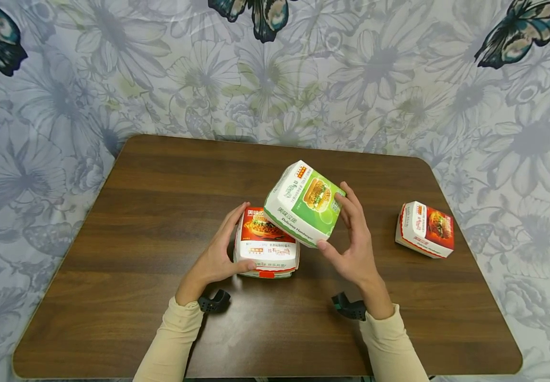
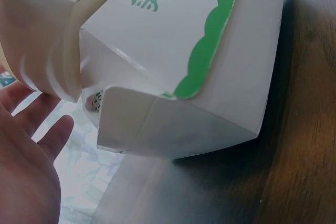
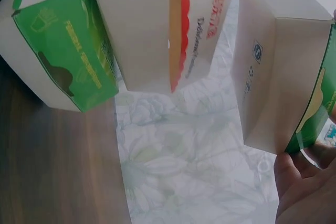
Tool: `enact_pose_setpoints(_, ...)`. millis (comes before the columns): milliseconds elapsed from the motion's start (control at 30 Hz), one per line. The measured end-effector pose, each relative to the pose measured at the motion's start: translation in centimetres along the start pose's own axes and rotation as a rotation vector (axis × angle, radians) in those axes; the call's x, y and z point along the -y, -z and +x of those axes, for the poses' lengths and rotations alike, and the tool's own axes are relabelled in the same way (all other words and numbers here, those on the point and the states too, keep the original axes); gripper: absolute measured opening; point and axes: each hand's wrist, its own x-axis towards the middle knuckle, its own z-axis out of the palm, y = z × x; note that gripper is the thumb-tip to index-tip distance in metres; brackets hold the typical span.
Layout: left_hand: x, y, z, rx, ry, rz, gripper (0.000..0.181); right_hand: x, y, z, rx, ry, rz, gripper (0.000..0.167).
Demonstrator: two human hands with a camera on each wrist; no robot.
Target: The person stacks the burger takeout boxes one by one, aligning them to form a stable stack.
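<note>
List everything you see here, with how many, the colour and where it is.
Raised burger box: one, green and white, tilted above the table
Stacked burger box: one, red and white, left of the raised one
Bottom burger box: one, green and white, under the stacked one
Far burger box: one, red and white, table's right side
Table: one, brown, centre
Floral backdrop: white-grey, around the table
Butterfly prints: black-teal, three spots along the top
Wristbands: two, black, at the wrists
Sleeves: two, cream, forearms
Left grip: one, bare, holding the stacked box
Right grip: one, bare, holding the raised box
</note>
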Motion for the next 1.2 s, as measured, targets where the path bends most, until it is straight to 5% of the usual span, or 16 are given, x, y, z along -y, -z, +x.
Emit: enact_pose_setpoints(1200,0.3,-0.7,-0.2,-0.008,0.002,-0.015,0.121,-0.4,-1.2,-0.5,0.255,0.0,0.048,0.094)
